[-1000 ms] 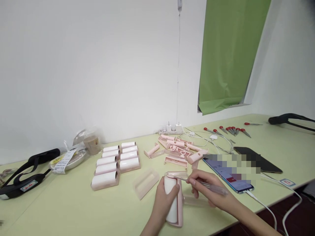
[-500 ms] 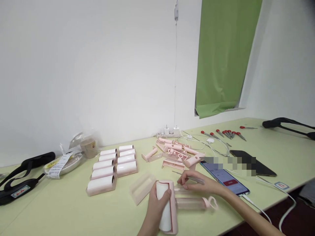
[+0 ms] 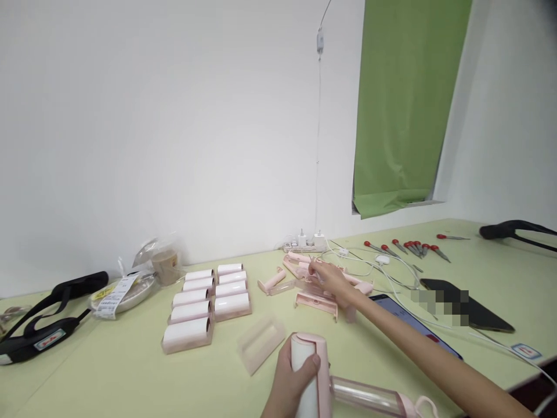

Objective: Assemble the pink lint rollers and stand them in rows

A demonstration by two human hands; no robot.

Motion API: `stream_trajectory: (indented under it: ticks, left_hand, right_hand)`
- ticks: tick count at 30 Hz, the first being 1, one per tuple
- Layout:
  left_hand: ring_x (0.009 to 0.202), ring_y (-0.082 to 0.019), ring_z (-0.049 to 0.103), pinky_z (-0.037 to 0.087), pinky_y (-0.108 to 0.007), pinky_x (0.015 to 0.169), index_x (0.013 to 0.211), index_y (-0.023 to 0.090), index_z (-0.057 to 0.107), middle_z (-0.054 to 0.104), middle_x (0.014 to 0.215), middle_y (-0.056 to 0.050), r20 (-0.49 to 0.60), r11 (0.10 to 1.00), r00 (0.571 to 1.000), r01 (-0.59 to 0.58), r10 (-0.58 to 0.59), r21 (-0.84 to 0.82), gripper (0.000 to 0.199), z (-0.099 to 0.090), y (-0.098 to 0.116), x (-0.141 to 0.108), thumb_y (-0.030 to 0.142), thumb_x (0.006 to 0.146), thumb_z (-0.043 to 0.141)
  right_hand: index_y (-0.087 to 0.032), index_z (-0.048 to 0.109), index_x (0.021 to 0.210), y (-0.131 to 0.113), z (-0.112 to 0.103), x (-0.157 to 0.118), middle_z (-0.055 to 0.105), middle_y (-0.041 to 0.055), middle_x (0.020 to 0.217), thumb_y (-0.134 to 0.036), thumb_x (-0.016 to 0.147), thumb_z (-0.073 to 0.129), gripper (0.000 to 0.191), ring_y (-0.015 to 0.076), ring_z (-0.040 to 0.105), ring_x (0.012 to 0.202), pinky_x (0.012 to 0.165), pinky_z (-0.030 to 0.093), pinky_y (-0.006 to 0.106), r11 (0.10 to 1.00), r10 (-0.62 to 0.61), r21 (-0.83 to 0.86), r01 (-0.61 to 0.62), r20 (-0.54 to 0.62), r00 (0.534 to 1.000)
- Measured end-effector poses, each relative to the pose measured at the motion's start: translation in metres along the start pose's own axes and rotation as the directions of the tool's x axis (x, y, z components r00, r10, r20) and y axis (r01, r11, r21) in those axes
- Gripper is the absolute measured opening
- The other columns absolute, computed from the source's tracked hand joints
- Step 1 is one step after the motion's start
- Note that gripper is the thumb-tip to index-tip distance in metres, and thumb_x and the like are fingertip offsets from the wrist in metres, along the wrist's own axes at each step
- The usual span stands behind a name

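Note:
My left hand (image 3: 290,380) is wrapped around a lint roller (image 3: 306,371), thumb across its white paper roll. The roller's pink frame leads to a clear handle (image 3: 365,396) with a pink ring at its end, pointing right. Over the pile of pink plastic roller parts (image 3: 317,300), my right hand (image 3: 329,278) reaches with curled fingers. A slim grey tool shows at these fingers, partly hidden by them. A translucent pink cover (image 3: 261,343) lies on the table just beyond my left hand.
Two rows of white rolls in pink covers (image 3: 187,334) stand at the left. A phone (image 3: 418,325) and a dark tablet (image 3: 470,299) lie right, among white cables. Red-capped grey tools (image 3: 413,248) lie behind them. A wrapped bowl (image 3: 126,296) and black straps (image 3: 56,313) are far left.
My right hand has moved from beside the roller's handle forward to the pile of pink parts. The roller in my left hand appears lower and farther right as the view shifts.

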State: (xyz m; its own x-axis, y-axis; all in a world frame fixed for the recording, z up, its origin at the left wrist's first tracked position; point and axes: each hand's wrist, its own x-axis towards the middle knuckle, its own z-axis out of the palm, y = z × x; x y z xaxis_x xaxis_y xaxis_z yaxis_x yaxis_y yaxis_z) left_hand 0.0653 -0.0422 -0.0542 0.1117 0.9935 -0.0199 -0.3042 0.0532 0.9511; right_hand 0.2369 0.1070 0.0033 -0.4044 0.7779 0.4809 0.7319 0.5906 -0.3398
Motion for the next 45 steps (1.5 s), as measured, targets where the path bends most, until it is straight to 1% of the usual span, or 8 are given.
stream_trajectory:
  ticks: [4,8,15,19,31,37,41,45]
  left_hand:
    - [0.079,-0.025,0.058,0.045,-0.032,0.07,0.087,0.014,0.056,0.064,0.084,-0.011,-0.017,0.997,1.0,-0.016,0.017,0.076,0.05,-0.004,0.002,0.0,0.048,0.053,0.069]
    - [0.081,-0.022,0.055,0.042,-0.03,0.072,0.086,0.015,0.056,0.062,0.084,-0.007,-0.024,0.98,0.998,-0.045,0.05,0.194,0.036,-0.001,0.014,0.002,0.04,0.062,0.063]
    - [0.07,-0.019,0.052,0.04,-0.026,0.065,0.078,0.016,0.053,0.057,0.073,-0.003,-0.019,0.916,0.988,-0.136,0.154,0.377,0.019,0.015,0.022,0.018,0.03,0.066,0.058]
    - [0.073,-0.019,0.052,0.039,-0.025,0.067,0.083,0.015,0.054,0.058,0.077,-0.004,0.022,0.903,0.985,-0.167,0.173,0.395,0.021,0.02,0.02,0.013,0.028,0.067,0.056]
    - [0.071,-0.017,0.052,0.04,-0.025,0.065,0.082,0.014,0.053,0.057,0.074,-0.003,-0.006,0.886,0.984,-0.158,0.178,0.436,0.02,0.019,0.019,0.01,0.028,0.068,0.055]
    - [0.069,-0.017,0.053,0.042,-0.026,0.064,0.082,0.014,0.052,0.057,0.073,-0.003,0.043,0.868,0.978,-0.201,0.204,0.455,0.019,0.018,0.02,0.013,0.028,0.068,0.054]
    - [0.065,-0.016,0.053,0.042,-0.025,0.061,0.081,0.016,0.052,0.058,0.071,-0.002,0.05,0.808,0.969,-0.229,0.24,0.542,0.02,0.019,0.028,0.026,0.028,0.066,0.056]
    - [0.068,-0.018,0.055,0.043,-0.025,0.061,0.083,0.016,0.054,0.061,0.075,-0.003,0.084,0.801,0.961,-0.267,0.264,0.536,0.026,0.027,0.039,0.044,0.032,0.064,0.059]
  right_hand:
    - [-0.018,0.054,0.067,0.007,0.004,0.012,0.055,0.0014,0.064,-0.026,0.072,0.052,0.01,0.017,0.05,0.066,0.063,0.035,0.027,0.999,0.035,-0.002,-0.035,-0.023,0.999]
    - [-0.02,0.051,0.095,-0.015,-0.014,-0.006,0.051,0.0003,0.065,-0.04,0.085,0.031,0.03,0.0163,0.051,0.062,0.058,0.037,0.026,0.992,0.099,0.082,-0.091,-0.108,0.989]
    - [-0.018,0.054,0.077,-0.074,-0.043,-0.091,0.038,-0.0043,0.053,-0.053,0.085,0.022,0.049,0.0084,0.036,0.043,0.045,0.033,0.021,0.74,0.087,0.668,-0.074,0.013,0.996]
    - [-0.017,0.053,0.069,-0.085,-0.033,-0.12,0.039,-0.0041,0.052,-0.048,0.086,0.031,0.041,0.0081,0.036,0.045,0.044,0.029,0.02,0.734,0.138,0.649,-0.201,0.147,0.979]
    - [-0.016,0.051,0.067,-0.087,-0.031,-0.122,0.046,-0.0036,0.054,-0.045,0.084,0.036,0.036,0.0074,0.044,0.041,0.046,0.037,0.021,0.615,0.179,0.746,-0.255,0.182,0.967]
    - [-0.019,0.054,0.094,-0.091,-0.029,-0.117,0.055,0.0011,0.07,-0.04,0.083,0.041,0.027,0.0131,0.054,0.059,0.06,0.046,0.025,0.714,0.112,0.668,-0.208,0.185,0.976]
    - [-0.025,0.045,0.116,-0.073,-0.016,-0.114,0.057,0.0067,0.1,-0.033,0.085,0.035,0.033,0.0185,0.054,0.092,0.079,0.043,0.03,0.879,0.007,0.477,-0.013,0.014,1.0]
    - [-0.024,0.048,0.111,-0.046,0.002,-0.101,0.062,0.0051,0.088,-0.025,0.086,0.029,0.031,0.0146,0.059,0.073,0.065,0.047,0.024,0.95,-0.14,0.241,0.198,-0.238,0.961]
